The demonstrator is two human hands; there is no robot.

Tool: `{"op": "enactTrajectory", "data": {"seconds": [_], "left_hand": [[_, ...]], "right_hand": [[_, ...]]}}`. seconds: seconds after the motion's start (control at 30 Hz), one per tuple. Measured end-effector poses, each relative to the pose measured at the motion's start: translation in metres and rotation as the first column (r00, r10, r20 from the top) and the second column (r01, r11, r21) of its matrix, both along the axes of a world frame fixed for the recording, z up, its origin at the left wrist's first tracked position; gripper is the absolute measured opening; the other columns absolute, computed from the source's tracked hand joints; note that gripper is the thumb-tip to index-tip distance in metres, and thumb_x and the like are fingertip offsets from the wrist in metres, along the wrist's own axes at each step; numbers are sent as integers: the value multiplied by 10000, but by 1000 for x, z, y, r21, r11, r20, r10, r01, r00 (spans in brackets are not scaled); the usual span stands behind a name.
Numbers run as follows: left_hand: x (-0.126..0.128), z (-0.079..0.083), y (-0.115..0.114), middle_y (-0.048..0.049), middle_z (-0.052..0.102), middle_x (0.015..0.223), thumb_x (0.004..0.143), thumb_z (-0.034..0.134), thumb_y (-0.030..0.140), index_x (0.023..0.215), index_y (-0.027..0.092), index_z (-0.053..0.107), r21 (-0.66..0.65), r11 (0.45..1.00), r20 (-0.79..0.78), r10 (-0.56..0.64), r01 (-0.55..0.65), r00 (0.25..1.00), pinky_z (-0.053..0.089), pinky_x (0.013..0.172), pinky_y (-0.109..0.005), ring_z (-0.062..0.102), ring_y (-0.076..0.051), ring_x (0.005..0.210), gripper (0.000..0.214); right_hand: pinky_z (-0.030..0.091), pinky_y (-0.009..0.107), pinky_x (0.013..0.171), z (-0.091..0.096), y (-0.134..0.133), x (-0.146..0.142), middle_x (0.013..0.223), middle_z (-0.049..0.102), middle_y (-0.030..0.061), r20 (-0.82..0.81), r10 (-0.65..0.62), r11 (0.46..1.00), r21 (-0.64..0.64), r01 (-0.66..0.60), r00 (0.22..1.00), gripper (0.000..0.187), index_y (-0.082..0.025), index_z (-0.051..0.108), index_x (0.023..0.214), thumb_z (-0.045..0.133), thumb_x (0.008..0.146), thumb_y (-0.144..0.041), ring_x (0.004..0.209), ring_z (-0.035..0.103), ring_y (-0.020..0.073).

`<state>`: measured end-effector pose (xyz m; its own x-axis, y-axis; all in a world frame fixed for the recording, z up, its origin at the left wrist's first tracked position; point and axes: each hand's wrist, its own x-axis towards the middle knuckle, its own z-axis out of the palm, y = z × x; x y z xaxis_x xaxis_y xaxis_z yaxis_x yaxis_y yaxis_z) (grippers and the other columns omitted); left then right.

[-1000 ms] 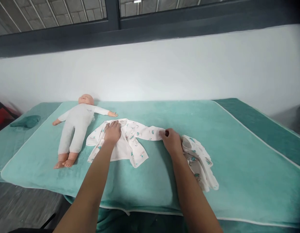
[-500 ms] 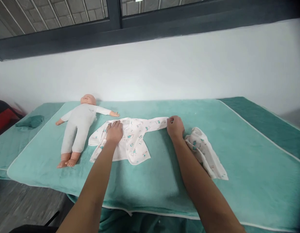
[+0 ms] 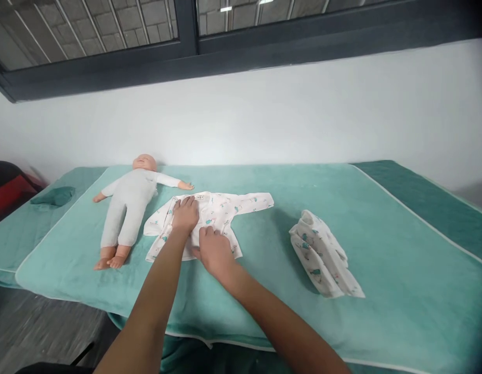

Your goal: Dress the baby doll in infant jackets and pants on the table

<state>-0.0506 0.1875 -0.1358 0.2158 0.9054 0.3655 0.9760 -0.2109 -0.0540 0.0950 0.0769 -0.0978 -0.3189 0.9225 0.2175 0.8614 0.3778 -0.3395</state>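
A white baby jacket (image 3: 253, 202) with a small colored print lies spread on the green bed cover, its right-hand sleeve stretched out straight. My left hand (image 3: 185, 214) rests on its upper left part near the neckline, fingers laid on the cloth. Lower down on the jacket's front is my right hand (image 3: 216, 252), its fingers bent slightly downward and its thumb apart. Both hands press on the fabric and hide parts of it. To the right sits a folded, rumpled garment (image 3: 324, 254) with a similar print, touched by neither hand.
A baby doll (image 3: 127, 202) in a white suit lies on its back at the left, one arm reaching toward the jacket. A small green pillow (image 3: 54, 196) is farther left, beside a red and black item (image 3: 10, 196). A white wall (image 3: 283, 114) borders the far side.
My right hand has let go of the sleeve's end and moved left and nearer, onto the jacket's front. My left hand stays on the upper part. The view has tilted slightly.
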Motion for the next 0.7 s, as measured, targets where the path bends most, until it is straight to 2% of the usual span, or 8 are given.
{"op": "enactTrajectory", "data": {"seconds": [0.13, 0.23, 0.27, 0.33, 0.4, 0.47, 0.57, 0.7], "left_hand": [[1, 0, -1, -148, 606, 1399, 941, 408, 155, 1192, 180, 649, 18, 999, -53, -25, 26, 998, 301, 1157, -556, 486, -303, 1345, 348], [3, 1, -3, -169, 640, 1289, 937, 401, 133, 1168, 166, 649, 22, 997, -121, -74, 78, 990, 234, 1186, -592, 500, -318, 1296, 341], [4, 1, -3, -167, 647, 1256, 937, 404, 134, 1178, 159, 644, 12, 995, -141, -99, 102, 985, 223, 1195, -585, 509, -315, 1274, 342], [5, 0, -3, -168, 648, 1221, 951, 395, 151, 1216, 142, 631, -17, 989, -165, -151, 150, 975, 229, 1203, -552, 521, -305, 1236, 355], [6, -2, -2, -177, 641, 1214, 970, 364, 156, 1281, 128, 606, -43, 980, -175, -200, 196, 964, 255, 1191, -523, 529, -298, 1210, 395], [6, -4, -1, -186, 623, 1246, 976, 339, 143, 1372, 139, 556, -56, 972, -182, -233, 227, 955, 284, 1163, -513, 535, -296, 1197, 452], [7, -6, -1, -184, 597, 1291, 973, 330, 129, 1474, 189, 471, -69, 964, -203, -265, 256, 943, 333, 1103, -502, 543, -297, 1182, 524], [10, -6, -2, -195, 589, 1294, 971, 319, 119, 1478, 197, 464, -74, 965, -220, -261, 251, 940, 374, 1034, -497, 548, -304, 1161, 532]], "right_hand": [[508, 407, 619, -4, 19, 6, 807, 708, 108, -49, 42, 982, -182, -50, 998, 116, -249, 676, 833, 580, 812, -188, 715, 691, 290], [512, 384, 657, -2, 38, 32, 737, 684, 53, -332, 159, 942, -230, -243, 930, 121, -264, 640, 755, 562, 845, -245, 705, 662, 241], [517, 375, 675, -2, 43, 42, 738, 679, 40, -491, 137, 936, -220, -274, 860, 110, -263, 634, 756, 578, 846, -294, 717, 654, 230], [520, 358, 714, -4, 51, 63, 782, 675, 25, -769, 1, 958, -182, -220, 639, 144, -253, 623, 797, 605, 832, -391, 756, 641, 213], [508, 335, 712, -11, 57, 85, 828, 665, 18, -880, -166, 981, -193, -15, 444, 241, -233, 603, 854, 613, 813, -470, 764, 624, 193], [476, 309, 657, -21, 60, 108, 814, 648, 13, -892, -293, 954, -250, 164, 344, 343, -209, 591, 895, 617, 796, -537, 712, 589, 173], [442, 303, 626, -34, 60, 141, 744, 637, 13, -822, -402, 905, -290, 311, 403, 422, -180, 624, 852, 674, 734, -581, 677, 558, 174], [496, 375, 743, -34, 50, 161, 865, 692, 80, -693, -423, 859, -101, 503, 584, 384, -183, 659, 880, 603, 816, -558, 801, 626, 232]]}}
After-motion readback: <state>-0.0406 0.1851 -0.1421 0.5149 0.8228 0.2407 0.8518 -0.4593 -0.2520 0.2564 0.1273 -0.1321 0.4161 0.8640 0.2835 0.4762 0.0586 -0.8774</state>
